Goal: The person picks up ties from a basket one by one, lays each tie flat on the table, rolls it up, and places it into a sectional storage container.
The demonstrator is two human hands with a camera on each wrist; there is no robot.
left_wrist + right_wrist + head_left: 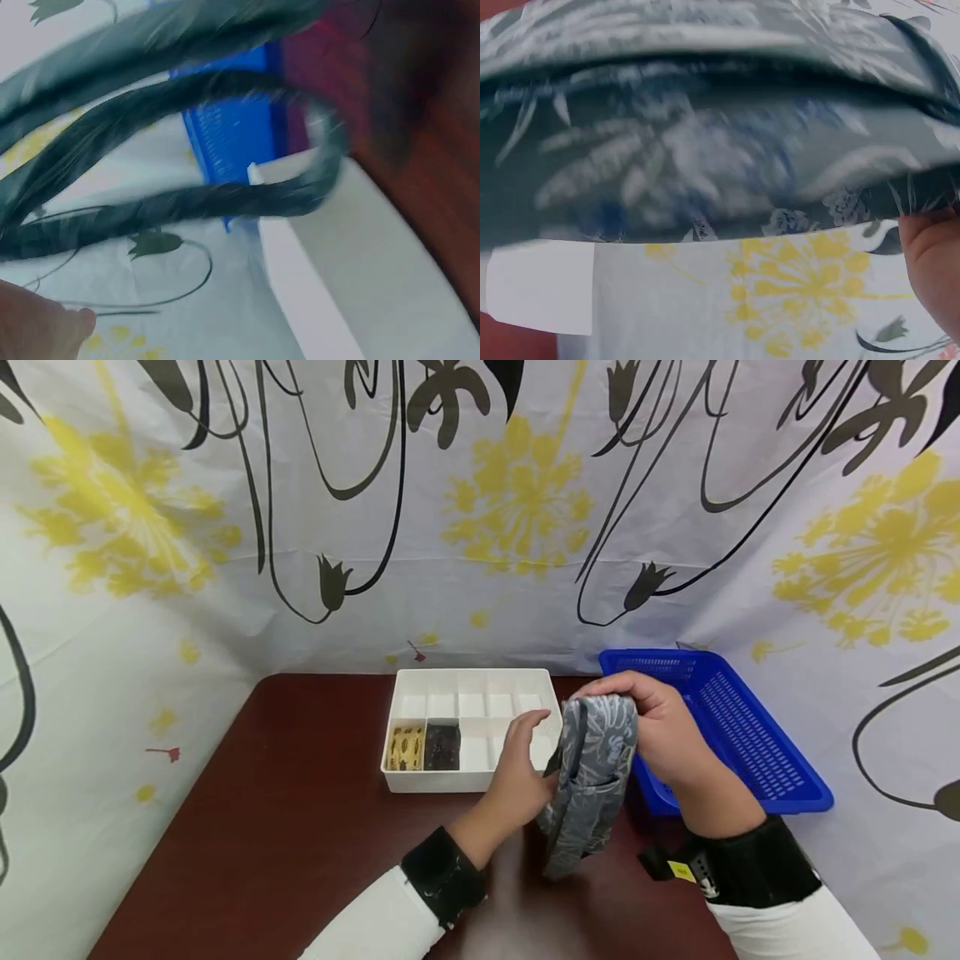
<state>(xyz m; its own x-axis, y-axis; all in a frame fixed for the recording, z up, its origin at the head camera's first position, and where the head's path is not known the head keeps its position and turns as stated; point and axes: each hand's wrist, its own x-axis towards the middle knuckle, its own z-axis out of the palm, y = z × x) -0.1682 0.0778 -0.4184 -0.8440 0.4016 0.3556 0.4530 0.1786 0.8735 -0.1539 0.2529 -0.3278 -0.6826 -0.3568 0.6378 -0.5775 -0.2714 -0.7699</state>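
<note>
A grey fabric bag (597,768) with a pale leaf print and a zipped seam hangs upright over the table. My right hand (667,727) grips it by its top end, and in the right wrist view the fingers (934,259) lie at the edge of the bag (705,157). My left hand (517,777) is at the bag's left side, one finger raised away from the cloth and the others partly hidden by the bag. Dark strap loops (187,199) of the bag stretch, blurred, across the left wrist view.
Behind the hands stands a white divided tray (435,782); its front compartments hold a yellow-and-black patterned item (406,748) and a black item (442,747). A blue plastic basket (750,735) sits at the right. The brown table (300,843) meets a patterned cloth backdrop (480,610).
</note>
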